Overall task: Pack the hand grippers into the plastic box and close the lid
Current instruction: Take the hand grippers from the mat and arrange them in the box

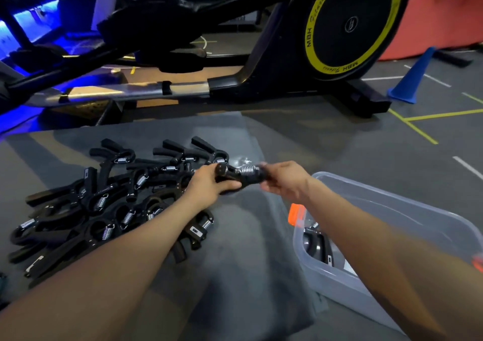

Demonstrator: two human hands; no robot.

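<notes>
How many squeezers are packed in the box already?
At least one hand gripper lies in the plastic box. Both hands, left hand and right hand, hold another one. A big pile waits on the mat. No lid is in view.

Both hands (206,183) (286,181) outstretched, fingers curled closed.

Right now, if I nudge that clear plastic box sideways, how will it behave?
The plastic box would probably slide easily: its walls look thin and it seems nearly empty, with only a gripper or so visible inside. It sits partly on the mat's edge, so it may catch or rock. The thin walls will likely flex if pushed high up.
</notes>
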